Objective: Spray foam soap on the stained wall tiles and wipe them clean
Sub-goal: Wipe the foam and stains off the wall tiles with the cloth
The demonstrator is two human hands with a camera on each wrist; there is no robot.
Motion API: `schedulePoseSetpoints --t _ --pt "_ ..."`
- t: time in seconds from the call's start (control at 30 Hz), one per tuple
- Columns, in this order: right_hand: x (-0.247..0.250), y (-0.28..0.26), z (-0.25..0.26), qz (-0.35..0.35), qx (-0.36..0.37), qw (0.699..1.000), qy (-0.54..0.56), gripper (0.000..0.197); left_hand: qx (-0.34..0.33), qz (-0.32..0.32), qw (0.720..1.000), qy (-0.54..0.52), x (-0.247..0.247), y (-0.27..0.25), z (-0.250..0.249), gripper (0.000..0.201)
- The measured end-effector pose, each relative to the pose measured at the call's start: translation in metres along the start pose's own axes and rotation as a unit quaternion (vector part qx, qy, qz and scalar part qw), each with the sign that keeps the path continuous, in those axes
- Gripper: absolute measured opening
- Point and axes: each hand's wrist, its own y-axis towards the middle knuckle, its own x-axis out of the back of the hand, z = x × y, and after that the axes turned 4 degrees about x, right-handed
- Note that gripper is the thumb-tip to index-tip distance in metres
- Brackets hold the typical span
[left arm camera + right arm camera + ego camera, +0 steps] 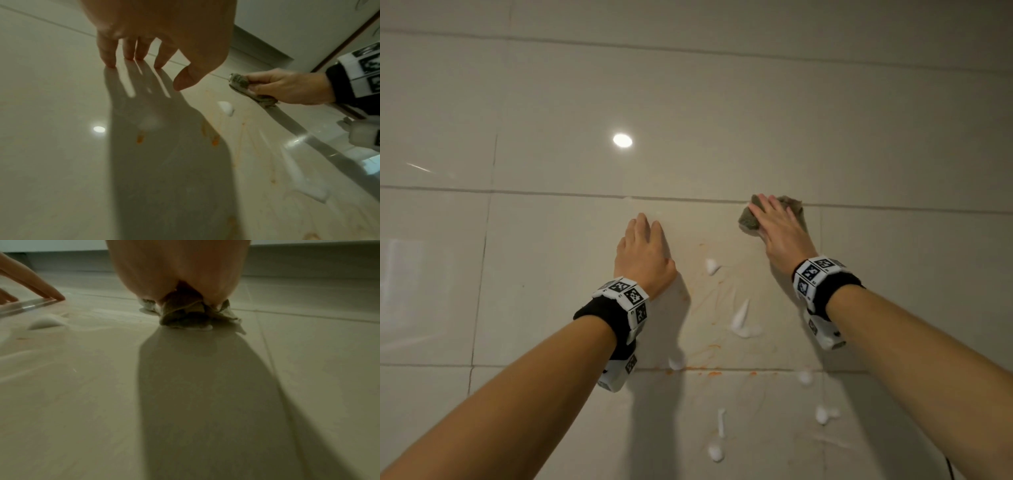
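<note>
Stains, orange streaks (717, 291) with white foam blobs (743, 317), lie below-left of the right hand (779, 228) pressing a grey-green rag (748, 219) flat-fingered; left hand (643, 253) rests open on glossy beige tiles (551, 274)

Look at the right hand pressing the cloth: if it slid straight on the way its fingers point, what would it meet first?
Probably the grout line just above the cloth under the right hand; beyond looks bare tile.
</note>
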Motion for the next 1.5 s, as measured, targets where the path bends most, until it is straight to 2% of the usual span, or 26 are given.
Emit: schedulePoseSetpoints --t 0.13,0.23,0.33,0.5,0.63,0.8,0.93,1.0,1.2,1.33,1.5 --pt "-0.001 0.000 0.002 -0.058 -0.040 0.997 0.006 0.069 -0.002 0.002 1.000 0.004 -0.001 0.002 -0.011 0.069" --pt "-0.006 -0.006 0.012 -0.115 -0.055 0.989 -0.080 0.062 -0.007 0.003 1.000 0.008 -0.004 0.003 -0.009 0.073" --pt "-0.010 -0.010 0.016 -0.134 -0.083 0.979 -0.127 0.059 -0.024 -0.001 0.999 0.021 -0.005 0.001 -0.002 0.075" --pt "-0.014 -0.001 0.020 -0.144 -0.116 0.981 -0.055 0.052 -0.053 -0.020 0.998 0.008 0.000 0.000 0.010 0.066" --pt "-0.019 0.018 0.043 -0.159 -0.045 0.986 -0.017 0.047 -0.054 -0.029 0.998 -0.004 0.007 0.005 0.017 0.053" --pt "-0.036 0.043 0.082 -0.166 0.046 0.985 -0.001 0.047 -0.063 -0.028 0.998 -0.011 0.006 0.004 0.029 0.056" --pt "-0.039 0.049 0.100 -0.162 0.059 0.985 0.025 0.044 -0.067 -0.042 0.997 -0.005 0.002 0.003 0.030 0.060" --pt "-0.034 0.042 0.091 -0.148 0.056 0.987 0.008 0.047 -0.064 -0.045 0.997 -0.006 0.001 0.003 0.029 0.061" --pt "-0.011 -0.004 0.009 -0.160 -0.043 0.986 -0.020 0.048 -0.052 -0.047 0.997 0.016 -0.002 0.005 0.024 0.067" --pt "0.003 -0.021 -0.031 -0.201 -0.183 0.962 0.008 0.041 -0.042 -0.049 0.998 0.020 -0.006 0.008 0.016 0.068" --pt "0.010 -0.007 -0.039 -0.197 -0.183 0.963 0.026 0.035 -0.042 -0.053 0.998 0.013 -0.003 0.012 0.012 0.067"
